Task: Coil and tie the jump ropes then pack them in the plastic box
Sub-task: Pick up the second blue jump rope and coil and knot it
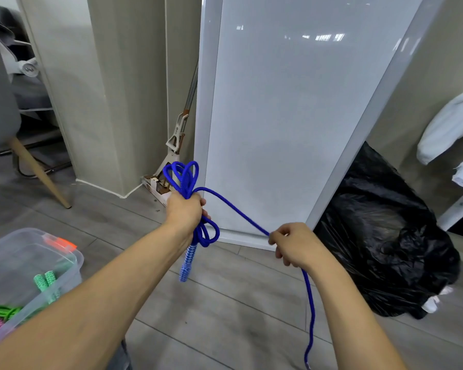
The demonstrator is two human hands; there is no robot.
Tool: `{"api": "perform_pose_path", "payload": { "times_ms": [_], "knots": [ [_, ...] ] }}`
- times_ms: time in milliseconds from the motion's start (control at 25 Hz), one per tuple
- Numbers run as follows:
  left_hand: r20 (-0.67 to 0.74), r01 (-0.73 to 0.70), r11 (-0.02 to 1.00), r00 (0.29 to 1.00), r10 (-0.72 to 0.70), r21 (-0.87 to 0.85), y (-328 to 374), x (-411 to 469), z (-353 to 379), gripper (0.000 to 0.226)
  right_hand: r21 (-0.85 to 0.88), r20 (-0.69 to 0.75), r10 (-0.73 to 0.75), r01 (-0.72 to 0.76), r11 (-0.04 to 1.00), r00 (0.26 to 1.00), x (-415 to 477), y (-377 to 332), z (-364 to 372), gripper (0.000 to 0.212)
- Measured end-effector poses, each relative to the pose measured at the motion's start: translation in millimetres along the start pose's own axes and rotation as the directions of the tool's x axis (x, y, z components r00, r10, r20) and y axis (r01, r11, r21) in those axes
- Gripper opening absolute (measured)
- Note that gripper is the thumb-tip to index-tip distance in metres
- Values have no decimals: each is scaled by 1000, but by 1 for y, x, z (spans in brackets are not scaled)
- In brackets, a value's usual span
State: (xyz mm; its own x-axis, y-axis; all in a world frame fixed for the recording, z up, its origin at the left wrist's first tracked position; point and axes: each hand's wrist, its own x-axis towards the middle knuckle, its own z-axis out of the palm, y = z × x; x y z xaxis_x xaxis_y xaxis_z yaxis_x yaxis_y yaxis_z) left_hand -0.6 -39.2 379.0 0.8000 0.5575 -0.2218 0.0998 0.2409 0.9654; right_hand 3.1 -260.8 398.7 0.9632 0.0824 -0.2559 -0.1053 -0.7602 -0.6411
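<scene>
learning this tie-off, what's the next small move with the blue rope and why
Probably the right hand should carry its strand around the middle of the blue rope coil, close to the left hand. The left hand grips the loops in a bundle, one strand runs from that fist to the right hand's pinch, and a long tail hangs free below it, leaving slack to wrap.
</scene>
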Motion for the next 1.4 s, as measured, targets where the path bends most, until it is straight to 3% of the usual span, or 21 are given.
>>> {"api": "perform_pose_path", "payload": {
  "times_ms": [120,240,400,560,720,920,1080,1200,1280,1400],
  "knots": [
    [98,1,1000,995,-1,-1,-2,-7,4,20,99,-310,-123,160,982,943,2,-4,-2,18],
    [196,27,999,980,-23,-17,0,-19,9,21,252,-398,-182,299,920,899,-5,-15,4,19],
    [317,75,997,946,-63,-24,0,-33,16,19,316,-327,-199,306,898,924,-12,-30,18,29],
    [383,73,997,922,-62,-14,-4,-40,20,22,421,-316,-191,318,849,929,-17,-35,28,13],
    [387,41,999,921,-36,-3,-12,-40,21,20,454,-281,-243,351,819,929,-24,-40,39,14],
    [401,55,998,915,-40,-28,-6,-40,19,17,438,-287,-201,315,842,937,-22,-40,41,13],
    [394,-6,1000,919,-5,26,-6,-40,20,21,406,-193,-273,330,852,942,-20,-38,36,17],
    [211,-35,987,975,67,-154,7,-19,16,15,298,-132,-338,362,883,932,-17,-36,38,24],
    [115,19,941,993,22,-339,19,1,4,12,251,-79,-340,349,903,937,-15,-33,38,21],
    [130,108,905,990,-59,-411,24,8,-8,12,257,170,-340,291,922,925,-16,-28,32,24]
  ]
}}
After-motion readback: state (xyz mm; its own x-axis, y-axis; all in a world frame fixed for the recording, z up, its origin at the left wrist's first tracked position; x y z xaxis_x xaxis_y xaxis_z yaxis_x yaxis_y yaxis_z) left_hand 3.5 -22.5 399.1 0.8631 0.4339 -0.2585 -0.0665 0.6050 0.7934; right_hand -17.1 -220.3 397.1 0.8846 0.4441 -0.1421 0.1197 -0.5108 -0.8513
